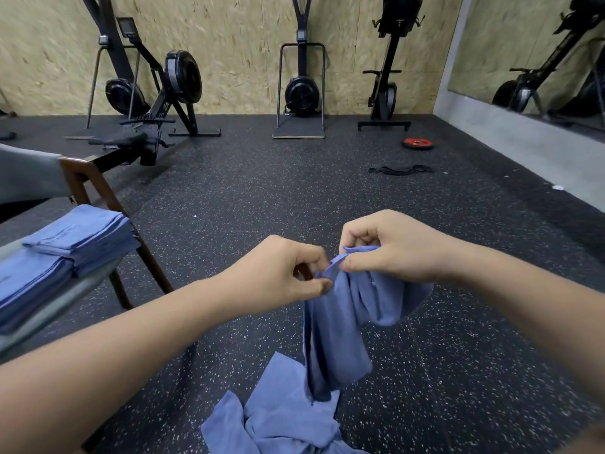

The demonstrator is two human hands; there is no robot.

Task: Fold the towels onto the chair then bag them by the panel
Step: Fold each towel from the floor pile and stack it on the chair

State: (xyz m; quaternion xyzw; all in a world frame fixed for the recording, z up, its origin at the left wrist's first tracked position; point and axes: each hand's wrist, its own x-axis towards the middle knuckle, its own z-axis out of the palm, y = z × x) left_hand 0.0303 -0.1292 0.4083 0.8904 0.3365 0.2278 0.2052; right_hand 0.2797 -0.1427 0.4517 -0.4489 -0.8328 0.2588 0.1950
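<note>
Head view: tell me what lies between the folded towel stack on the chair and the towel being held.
Head view shows the left hand, pinching the held towel, the chair's wooden leg, and otherwise bare speckled floor.

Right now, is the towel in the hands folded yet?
Not folded: the towel hangs bunched and creased, its top edge pinched by the left hand and the right hand.

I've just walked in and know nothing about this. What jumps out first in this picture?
Dead centre, the left hand and right hand both pinch the top edge of a blue towel, which hangs above a crumpled heap of towels on the floor. At the left, folded towels sit stacked on a wooden chair. Black exercise machines line the far wall, with a red weight plate on the floor at right.
</note>
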